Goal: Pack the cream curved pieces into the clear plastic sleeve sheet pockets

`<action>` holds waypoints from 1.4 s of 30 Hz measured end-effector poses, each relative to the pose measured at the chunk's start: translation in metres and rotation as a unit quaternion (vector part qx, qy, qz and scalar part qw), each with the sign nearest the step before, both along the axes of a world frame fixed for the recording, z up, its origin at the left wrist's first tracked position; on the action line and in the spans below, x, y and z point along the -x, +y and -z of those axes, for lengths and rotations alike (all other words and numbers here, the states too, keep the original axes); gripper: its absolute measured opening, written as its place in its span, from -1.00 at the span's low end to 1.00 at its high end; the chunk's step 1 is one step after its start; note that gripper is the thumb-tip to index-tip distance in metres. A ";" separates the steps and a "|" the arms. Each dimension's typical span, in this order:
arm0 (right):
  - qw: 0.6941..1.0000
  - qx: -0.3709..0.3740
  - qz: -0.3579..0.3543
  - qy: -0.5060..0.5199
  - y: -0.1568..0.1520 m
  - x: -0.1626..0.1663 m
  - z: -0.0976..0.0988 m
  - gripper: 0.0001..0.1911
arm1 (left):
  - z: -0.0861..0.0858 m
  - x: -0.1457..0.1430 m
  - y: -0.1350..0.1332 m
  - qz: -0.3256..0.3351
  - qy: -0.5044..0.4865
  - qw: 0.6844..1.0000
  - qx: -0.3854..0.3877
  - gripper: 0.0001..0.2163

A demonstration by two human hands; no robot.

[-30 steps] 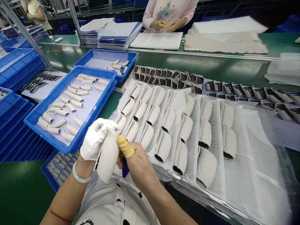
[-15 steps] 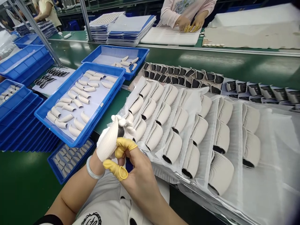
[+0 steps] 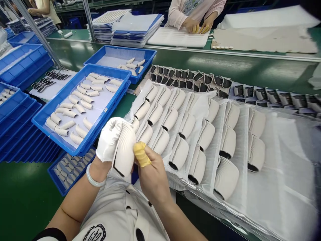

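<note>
My left hand (image 3: 106,140), in a white glove, is closed around a cream ribbed cover piece (image 3: 125,147) with a dark lower edge. Its broad ribbed face is turned up toward me. My right hand (image 3: 153,172) meets the piece from the right, its thumb in a yellow finger cot pressed near the edge. The other right fingers are hidden beneath. To the right, rows of similar cream ribbed covers (image 3: 179,152) with black undersides lie on a translucent sheet (image 3: 283,180).
A blue tray (image 3: 72,152) of small curved cream pieces stands left, another blue tray (image 3: 147,62) behind it. Black curved parts (image 3: 185,75) line the back of the bench. Stacked blue trays (image 3: 17,130) are at far left. Across the bench a co-worker's hands (image 3: 198,25) handle a white sheet.
The cover piece has been turned so its broad face shows. My right thumb and finger, apart before, have come to the piece's right edge. The camera view has shifted slightly.
</note>
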State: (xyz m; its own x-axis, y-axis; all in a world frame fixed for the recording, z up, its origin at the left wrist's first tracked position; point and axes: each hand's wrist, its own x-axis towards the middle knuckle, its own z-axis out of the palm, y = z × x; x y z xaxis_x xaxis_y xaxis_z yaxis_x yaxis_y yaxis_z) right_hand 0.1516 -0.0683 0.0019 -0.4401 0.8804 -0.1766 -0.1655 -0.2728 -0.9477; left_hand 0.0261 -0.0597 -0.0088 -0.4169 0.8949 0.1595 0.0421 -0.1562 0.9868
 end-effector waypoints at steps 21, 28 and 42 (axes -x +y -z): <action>0.941 0.185 -0.134 0.249 0.019 -0.027 0.012 -0.49 | -0.035 0.004 0.003 0.106 0.032 0.992 0.052 -0.76; 0.941 0.178 -0.128 0.259 0.019 -0.026 0.012 -0.55 | -0.039 -0.005 0.002 0.066 0.082 0.994 0.034 -0.86; 0.921 0.206 -0.110 0.311 0.015 -0.022 0.014 -0.55 | -0.051 -0.011 -0.007 0.110 0.221 0.965 0.089 -0.37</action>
State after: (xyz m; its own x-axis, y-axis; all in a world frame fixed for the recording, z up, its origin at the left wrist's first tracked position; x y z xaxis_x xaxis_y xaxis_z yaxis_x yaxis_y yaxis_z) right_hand 0.1733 -0.0530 -0.0123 -0.7291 0.6721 -0.1289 -0.5389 -0.6799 -0.4973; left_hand 0.0368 -0.0668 0.0418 -0.1401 0.9836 0.1134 0.4497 -0.0388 0.8923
